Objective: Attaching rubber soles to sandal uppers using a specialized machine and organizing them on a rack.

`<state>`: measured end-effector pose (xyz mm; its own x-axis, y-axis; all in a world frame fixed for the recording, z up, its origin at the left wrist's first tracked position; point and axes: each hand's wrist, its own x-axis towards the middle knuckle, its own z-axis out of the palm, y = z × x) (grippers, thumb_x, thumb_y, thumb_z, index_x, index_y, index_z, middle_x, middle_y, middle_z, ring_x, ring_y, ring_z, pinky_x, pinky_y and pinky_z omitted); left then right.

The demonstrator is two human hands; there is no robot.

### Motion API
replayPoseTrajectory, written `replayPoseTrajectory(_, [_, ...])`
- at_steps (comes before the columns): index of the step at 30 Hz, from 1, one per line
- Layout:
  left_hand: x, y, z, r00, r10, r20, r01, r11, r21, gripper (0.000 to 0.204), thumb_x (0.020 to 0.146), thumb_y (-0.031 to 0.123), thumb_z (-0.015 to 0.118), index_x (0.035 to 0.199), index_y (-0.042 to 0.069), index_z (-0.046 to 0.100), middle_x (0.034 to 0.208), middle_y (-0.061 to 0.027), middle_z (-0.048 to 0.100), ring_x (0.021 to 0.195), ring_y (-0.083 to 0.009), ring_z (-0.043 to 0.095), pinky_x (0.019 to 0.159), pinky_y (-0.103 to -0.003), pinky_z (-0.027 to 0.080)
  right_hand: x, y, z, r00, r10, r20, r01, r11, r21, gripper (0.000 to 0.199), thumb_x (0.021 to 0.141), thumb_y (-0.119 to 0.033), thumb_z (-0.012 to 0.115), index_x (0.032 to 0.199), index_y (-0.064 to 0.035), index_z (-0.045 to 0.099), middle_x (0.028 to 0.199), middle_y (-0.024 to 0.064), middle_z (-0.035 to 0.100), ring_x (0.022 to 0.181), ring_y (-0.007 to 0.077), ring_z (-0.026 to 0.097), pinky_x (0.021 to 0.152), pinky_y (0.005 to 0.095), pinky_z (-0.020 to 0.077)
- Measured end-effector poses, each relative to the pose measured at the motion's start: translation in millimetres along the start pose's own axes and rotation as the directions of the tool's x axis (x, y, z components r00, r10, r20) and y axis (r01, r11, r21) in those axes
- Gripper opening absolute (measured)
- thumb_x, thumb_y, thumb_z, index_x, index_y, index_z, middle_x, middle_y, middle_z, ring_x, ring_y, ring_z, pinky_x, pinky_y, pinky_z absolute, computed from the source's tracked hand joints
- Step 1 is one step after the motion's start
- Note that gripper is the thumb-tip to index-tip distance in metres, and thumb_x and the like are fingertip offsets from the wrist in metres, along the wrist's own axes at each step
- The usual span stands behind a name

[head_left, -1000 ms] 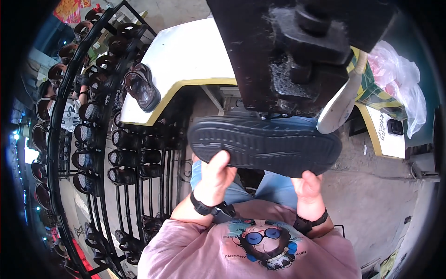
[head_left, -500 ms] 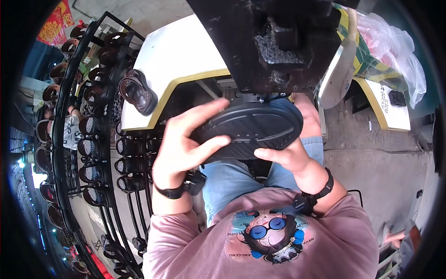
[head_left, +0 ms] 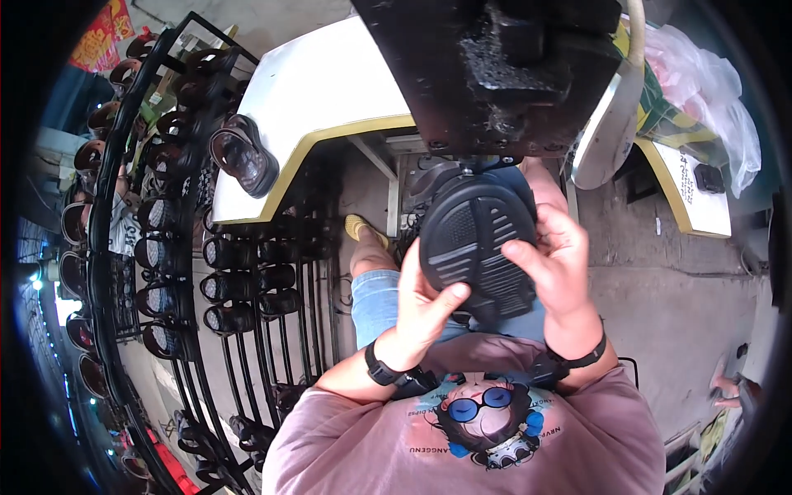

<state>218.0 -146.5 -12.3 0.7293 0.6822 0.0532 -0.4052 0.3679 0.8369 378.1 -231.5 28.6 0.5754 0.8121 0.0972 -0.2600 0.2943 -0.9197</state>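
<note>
Slipper [head_left: 480, 247] just right of the frame's centre, sole toward the camera, close below the black machine [head_left: 516, 91]; contact unclear. Gripped by left hand [head_left: 419, 319] and right hand [head_left: 566, 268], thumbs over the sole, apparently to steady both sides.

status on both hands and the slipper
Left hand, right hand: both hold black slipper. Sole facing viewer. Black machine at far end, contact unclear.
</note>
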Motion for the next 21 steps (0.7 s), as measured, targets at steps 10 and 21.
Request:
replayPoseTrajectory(10, [53.8,18.9,17.9,0.917,-0.229,0.327,0.190,0.971,0.146,0.071,0.074,0.005,0.079,0.137,0.002,0.045,0.129,-0.0081,0.056,0.120,-0.0191,0.052,0.104,-0.035,0.041,49.2,-61.8,-8.0,0.979,0.044,0.197,0.045,0.904,-0.425,0.036,0.069,-0.006,0.086,0.094,0.0025,0.062,0.089,0.0054,0.067,0.082,0.0119,0.063,0.078,0.0260,0.0508])
replayPoseTrajectory(21, [35.8,1.6,10.8,0.996,-0.089,0.022,0.091,0.927,-0.364,0.051,0.079,0.006,0.073,0.126,0.000,0.054,0.122,-0.0143,0.062,0.113,-0.0293,0.060,0.098,-0.045,0.048,-12.6,23.5,-0.7,0.458,-0.586,0.668,0.880,0.193,-0.434,0.031,0.065,-0.023,0.084,0.066,-0.0121,0.055,0.073,0.0021,0.053,0.068,0.0190,0.057,0.054,0.0287,0.0456])
